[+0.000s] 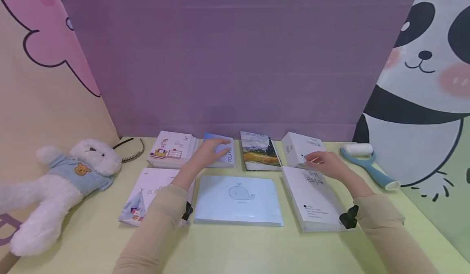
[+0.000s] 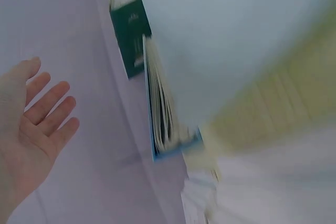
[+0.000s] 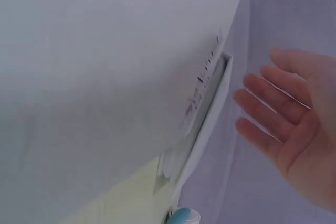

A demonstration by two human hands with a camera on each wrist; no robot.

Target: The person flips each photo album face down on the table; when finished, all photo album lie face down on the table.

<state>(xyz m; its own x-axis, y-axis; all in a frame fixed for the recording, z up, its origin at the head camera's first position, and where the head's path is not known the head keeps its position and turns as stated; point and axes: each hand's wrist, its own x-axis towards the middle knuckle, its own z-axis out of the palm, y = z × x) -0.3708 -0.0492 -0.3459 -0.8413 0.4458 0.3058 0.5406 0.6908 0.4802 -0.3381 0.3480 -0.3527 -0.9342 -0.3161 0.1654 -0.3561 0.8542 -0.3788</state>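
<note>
My left hand (image 1: 203,157) is over the blue album lettered "POLAROID" (image 1: 229,155), its fingers loosely bent around nothing. In the left wrist view, that hand (image 2: 39,124) has spread fingers and an empty palm. At the back right, my right hand (image 1: 327,164) is at the near edge of a thick white book (image 1: 293,145); whether it touches the cover cannot be told. The right wrist view shows this hand (image 3: 299,119) with fingers extended and nothing in them. A second white book (image 1: 315,208) lies below it. Between the hands stands a landscape-painting notebook (image 1: 260,155).
A pale blue whale-print book (image 1: 238,204) lies front centre. Two illustrated white books are at left, one behind (image 1: 174,141) and one in front (image 1: 141,188). A plush bear (image 1: 82,176) and headband (image 1: 137,153) lie far left, a lint roller (image 1: 367,164) far right.
</note>
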